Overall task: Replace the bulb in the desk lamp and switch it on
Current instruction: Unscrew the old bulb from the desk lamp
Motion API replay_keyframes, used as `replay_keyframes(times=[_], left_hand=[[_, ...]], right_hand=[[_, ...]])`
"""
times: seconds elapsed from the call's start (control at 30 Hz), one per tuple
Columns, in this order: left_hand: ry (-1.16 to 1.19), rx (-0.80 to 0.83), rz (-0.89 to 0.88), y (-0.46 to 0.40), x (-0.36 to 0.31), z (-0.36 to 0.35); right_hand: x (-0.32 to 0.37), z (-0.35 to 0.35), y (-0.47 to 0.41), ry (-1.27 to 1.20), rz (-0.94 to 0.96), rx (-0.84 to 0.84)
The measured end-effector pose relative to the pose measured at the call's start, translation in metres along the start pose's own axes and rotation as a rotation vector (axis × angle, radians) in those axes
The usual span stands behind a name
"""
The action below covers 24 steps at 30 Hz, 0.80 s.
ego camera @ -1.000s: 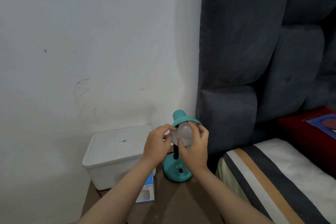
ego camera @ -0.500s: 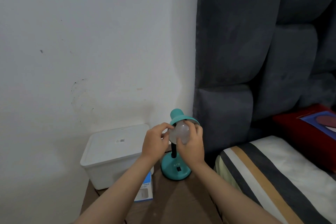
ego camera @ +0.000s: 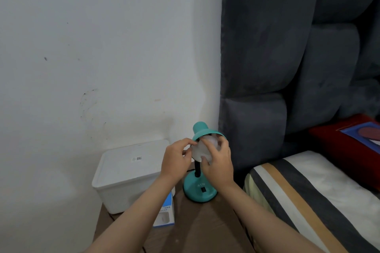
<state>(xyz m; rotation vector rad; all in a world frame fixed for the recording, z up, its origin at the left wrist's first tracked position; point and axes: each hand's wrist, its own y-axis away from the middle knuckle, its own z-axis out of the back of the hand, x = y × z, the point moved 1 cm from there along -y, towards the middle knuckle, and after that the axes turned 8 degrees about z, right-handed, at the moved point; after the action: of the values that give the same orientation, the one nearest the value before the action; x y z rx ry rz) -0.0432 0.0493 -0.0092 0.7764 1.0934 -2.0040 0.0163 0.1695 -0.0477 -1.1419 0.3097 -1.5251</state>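
head | bulb (ego camera: 202, 149) sits at the mouth of the lamp (ego camera: 200, 189) shade, right hand (ego camera: 219, 162) grip wrapped around it | left hand (ego camera: 176, 160) grip pinches the shade rim beside the bulb | one lamp, one bulb, one white bin (ego camera: 127, 172), one box (ego camera: 165, 212) on worktop (ego camera: 197, 230)

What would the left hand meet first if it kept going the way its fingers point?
Most likely the teal lamp shade: the left hand points up and right, its fingers at the shade's rim beside the white bulb gripped by the right hand. Depth is unclear.
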Motion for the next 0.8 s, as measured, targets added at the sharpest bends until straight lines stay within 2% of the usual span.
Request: replay_keyframes(times=[0.2,0.3,0.5,0.63,0.8], left_hand=[[0.005,-0.008,0.003,0.0,0.0,-0.001],[0.026,-0.017,0.015,0.0,0.0,-0.001],[0.028,-0.011,0.034,0.0,-0.001,0.0],[0.023,-0.006,0.028,0.001,-0.003,-0.001],[0.021,-0.014,0.04,0.001,-0.002,0.0]], right_hand=[[0.004,-0.005,0.002,-0.371,-0.307,-0.159],[0.005,-0.008,-0.001,-0.356,-0.292,-0.131],[0.003,-0.002,-0.002,-0.18,-0.057,0.006],[0.007,-0.001,-0.003,-0.301,-0.243,-0.104],[0.009,-0.002,-0.008,-0.251,-0.222,-0.052]])
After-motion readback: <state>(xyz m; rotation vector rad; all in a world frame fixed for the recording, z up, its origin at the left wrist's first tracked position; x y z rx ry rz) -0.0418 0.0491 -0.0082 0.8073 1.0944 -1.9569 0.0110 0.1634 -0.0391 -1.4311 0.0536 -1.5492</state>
